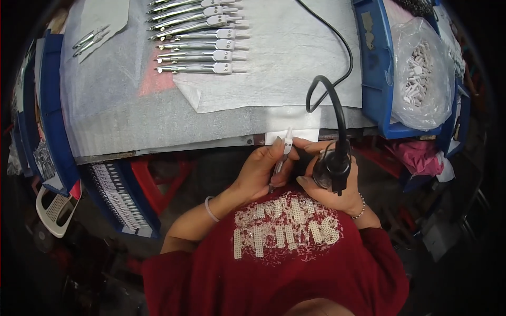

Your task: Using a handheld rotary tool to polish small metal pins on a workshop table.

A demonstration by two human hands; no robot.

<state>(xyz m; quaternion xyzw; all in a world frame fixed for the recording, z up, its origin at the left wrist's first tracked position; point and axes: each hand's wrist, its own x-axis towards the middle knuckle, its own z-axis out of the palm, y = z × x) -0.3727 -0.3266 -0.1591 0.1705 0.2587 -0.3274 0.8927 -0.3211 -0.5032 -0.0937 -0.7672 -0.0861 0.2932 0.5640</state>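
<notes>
At the table's near edge, my left hand (pixel 262 166) is closed on a silver compass with a white head (pixel 288 146), its head pointing up and away from me. My right hand (pixel 342 199) wraps round a dark electric screwdriver (pixel 333 167), seen end-on with its cord rising from it. The right fingertips are close to the compass head; whether the tool's tip touches it is hidden. Beyond my hands, several similar compasses (pixel 195 57) lie in a row on white cloth (pixel 279 63). Two more slim metal pieces (pixel 90 40) rest on white paper at the far left.
A black cord (pixel 352 58) loops over the table's right part. To the right, a blue bin (pixel 375 68) holds a clear bag of small white parts (pixel 417 73). Blue bins (pixel 55 110) line the left; a tray of compasses (pixel 118 195) and a red stool (pixel 150 181) stand below.
</notes>
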